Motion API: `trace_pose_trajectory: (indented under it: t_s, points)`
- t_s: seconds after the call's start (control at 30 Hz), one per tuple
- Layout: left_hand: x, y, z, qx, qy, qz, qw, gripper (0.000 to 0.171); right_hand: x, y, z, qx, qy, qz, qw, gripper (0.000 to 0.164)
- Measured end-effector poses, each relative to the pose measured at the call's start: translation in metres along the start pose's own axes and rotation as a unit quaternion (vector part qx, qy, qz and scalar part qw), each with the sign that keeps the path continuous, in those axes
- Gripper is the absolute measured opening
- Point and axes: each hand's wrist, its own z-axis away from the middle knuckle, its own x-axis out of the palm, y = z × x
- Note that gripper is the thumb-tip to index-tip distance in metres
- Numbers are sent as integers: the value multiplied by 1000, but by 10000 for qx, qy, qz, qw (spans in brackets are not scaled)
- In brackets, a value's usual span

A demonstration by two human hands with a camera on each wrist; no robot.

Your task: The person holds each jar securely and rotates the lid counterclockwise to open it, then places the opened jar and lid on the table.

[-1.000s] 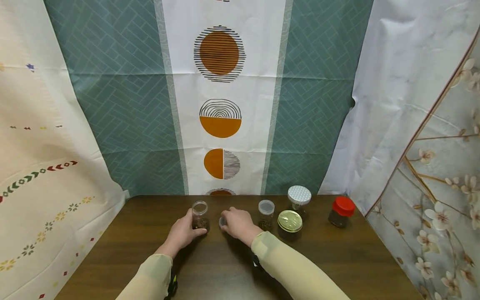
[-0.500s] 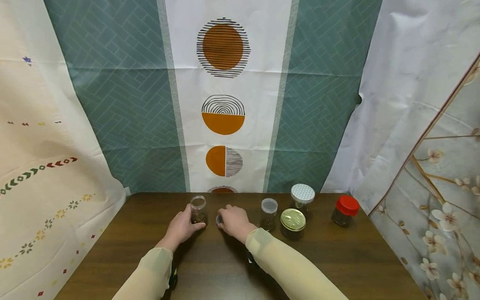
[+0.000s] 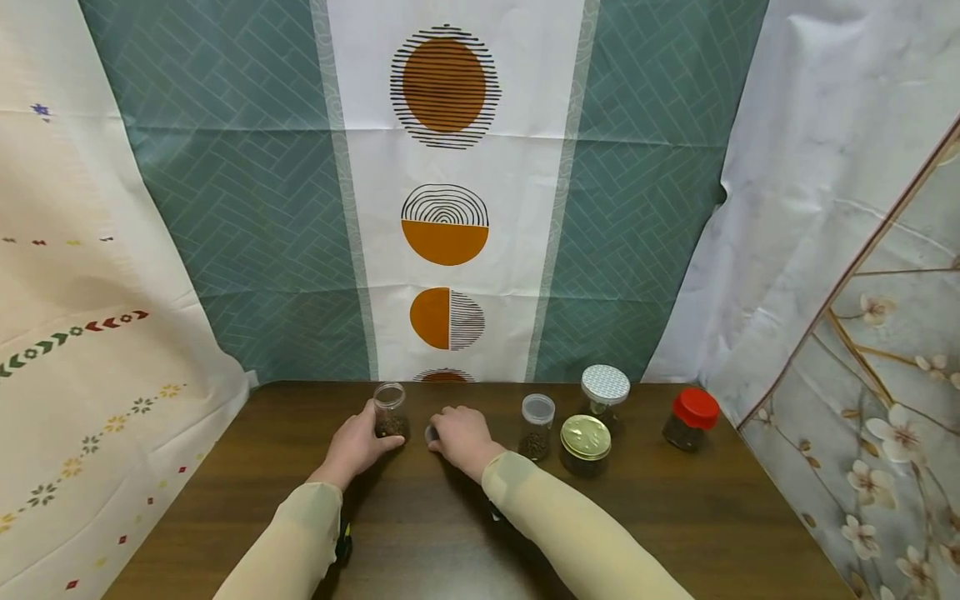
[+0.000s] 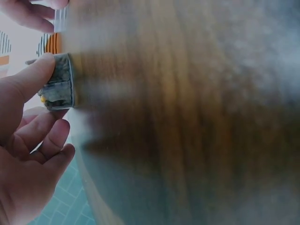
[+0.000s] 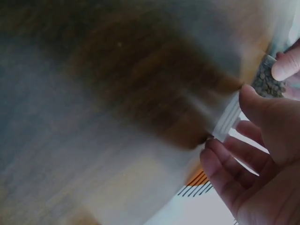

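Note:
My left hand grips a clear open-topped jar upright on the table, thumb on its near side. Dark granules fill its lower part; the right wrist view shows these brown grains in the jar more closely. Just to the right, my right hand pinches a small clear lid by its edge, low at the tabletop. In the head view the fingers hide most of this lid. A narrow gap separates lid and jar.
Right of the hands stand a clear-lidded jar with dark grains, a gold-lidded jar and a jar with a patterned white lid. Farther right is a red-lidded jar. Fabric curtains hang behind the wooden table.
Both hands have shifted slightly left along the table, the left with the jar and the right with the lid. The view has tilted a little. The other jars have stayed put.

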Motion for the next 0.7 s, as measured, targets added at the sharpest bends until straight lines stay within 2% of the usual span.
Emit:
trace_pose_trajectory:
  t_s: [0.27,0.5,0.7]
  points:
    - [-1,-3,-4,-119,70,85,9999,60,0,-3,-3,-16,58,6,10000,41]
    - [-2,-5,-5,-170,118,-1,9998,60,3,-5,-7,-13,266,-25,9996,40]
    - [-2,-4,-5,-191,108,17,9998,61,6,-6,-9,62,221,-19,9997,41]
